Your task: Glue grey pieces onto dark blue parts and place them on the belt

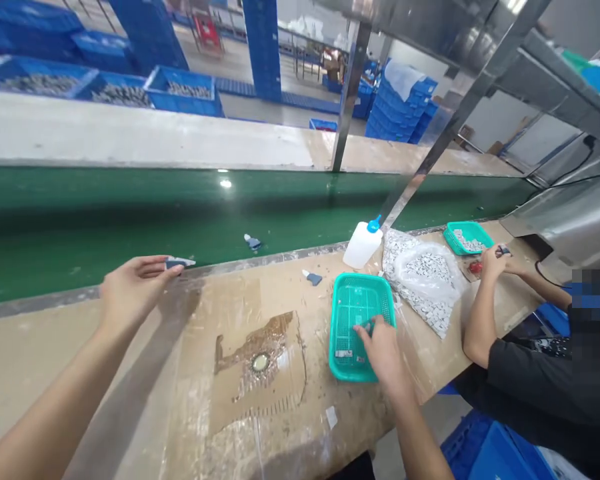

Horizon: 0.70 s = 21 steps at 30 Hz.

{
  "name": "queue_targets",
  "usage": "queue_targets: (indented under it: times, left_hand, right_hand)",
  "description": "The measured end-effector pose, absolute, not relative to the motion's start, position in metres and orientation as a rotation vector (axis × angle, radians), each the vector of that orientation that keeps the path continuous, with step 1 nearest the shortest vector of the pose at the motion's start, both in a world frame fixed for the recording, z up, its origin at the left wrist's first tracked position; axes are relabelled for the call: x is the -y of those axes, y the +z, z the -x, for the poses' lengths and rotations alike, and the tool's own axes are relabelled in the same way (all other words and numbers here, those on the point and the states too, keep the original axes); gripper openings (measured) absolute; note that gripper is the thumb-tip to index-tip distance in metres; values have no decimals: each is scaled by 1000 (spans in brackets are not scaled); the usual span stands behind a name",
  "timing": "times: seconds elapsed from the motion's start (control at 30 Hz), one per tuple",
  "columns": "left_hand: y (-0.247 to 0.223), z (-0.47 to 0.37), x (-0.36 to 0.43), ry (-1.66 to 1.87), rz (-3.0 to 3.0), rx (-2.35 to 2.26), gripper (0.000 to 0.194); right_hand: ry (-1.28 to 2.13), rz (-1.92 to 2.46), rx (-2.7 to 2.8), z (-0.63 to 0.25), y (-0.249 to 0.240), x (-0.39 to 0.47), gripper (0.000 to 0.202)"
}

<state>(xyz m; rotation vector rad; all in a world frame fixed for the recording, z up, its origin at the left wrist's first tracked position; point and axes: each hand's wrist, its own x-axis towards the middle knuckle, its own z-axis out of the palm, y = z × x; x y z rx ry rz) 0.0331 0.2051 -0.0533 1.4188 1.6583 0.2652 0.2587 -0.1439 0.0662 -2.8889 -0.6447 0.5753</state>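
My left hand pinches a small dark blue-grey piece with a pale pointed tip, held over the near edge of the green belt. Inside a turquoise plastic basket, the fingers of my right hand are drawn together; what they hold, if anything, is hard to make out. A few small grey-white pieces lie on the basket's bottom. Beyond the basket, a similar blue-grey piece rests on the cardboard-covered table. Another such piece lies on the green belt.
A white bottle with a blue cap stands behind the basket. Right of it lies a clear bag of small white pieces. A co-worker's hands work near a second turquoise basket. A metal post slants down to the table edge.
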Motion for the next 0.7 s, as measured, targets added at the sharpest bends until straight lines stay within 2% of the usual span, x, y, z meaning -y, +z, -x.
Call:
queue_targets:
  times: [0.13, 0.23, 0.3, 0.43, 0.53, 0.63, 0.7]
  left_hand:
    - [-68, -50, -246, 183, -1592, -1697, 37]
    - [-73, -59, -245, 234, -1732, -1731, 51]
    - [-76, -67, -238, 270, -1842, -1624, 57]
    - [-86, -89, -230, 245, -1966, -1076, 49]
    - [-93, -105, -234, 227, -1902, -882, 41]
    - [-91, -111, -237, 262, -1784, -939, 23]
    - [-82, -109, -236, 332, -1684, -1040, 21]
  right_hand:
    - [578, 2693, 535, -257, 55, 134, 30]
    - [663, 2533, 501, -259, 51, 137, 30]
    - [746, 2424, 489, -262, 53, 144, 37]
    - [828, 2231, 498, -261, 69, 156, 62]
    - [902, 2008, 408, -249, 81, 152, 56]
    - [1043, 1666, 266, -225, 85, 135, 48]
    - [1139, 1498, 232, -207, 84, 121, 41]
